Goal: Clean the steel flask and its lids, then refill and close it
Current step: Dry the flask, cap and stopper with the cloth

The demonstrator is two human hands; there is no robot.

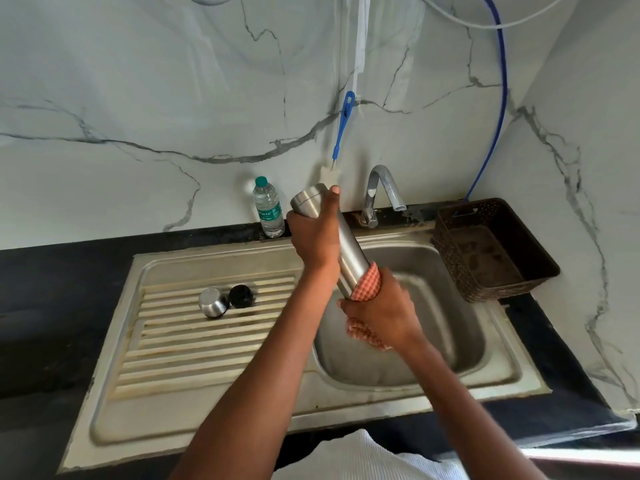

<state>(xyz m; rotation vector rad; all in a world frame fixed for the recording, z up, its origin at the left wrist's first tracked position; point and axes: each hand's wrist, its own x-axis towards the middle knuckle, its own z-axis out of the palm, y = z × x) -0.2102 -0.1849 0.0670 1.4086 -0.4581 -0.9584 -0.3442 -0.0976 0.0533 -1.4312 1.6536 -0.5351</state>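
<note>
Over the stainless steel sink basin [464, 341], my left hand [313, 237] grips the upper part of the tilted cylindrical steel flask [349, 251]. My right hand [379, 313] clamps an orange checked cloth [367, 282] round its lower end. The steel cup lid [213, 302] and black inner lid [240, 296] lie side by side on the ribbed drainboard [194, 348].

I see the left hand [313, 237] gripping the upper end of the tilted steel flask [348, 247] above the sink [478, 341] while the right hand [379, 313] wraps an orange cloth [367, 282] around its lower end, and both lids, steel lid [213, 302] and black lid [240, 296], lie on the drainboard [194, 348].
</note>
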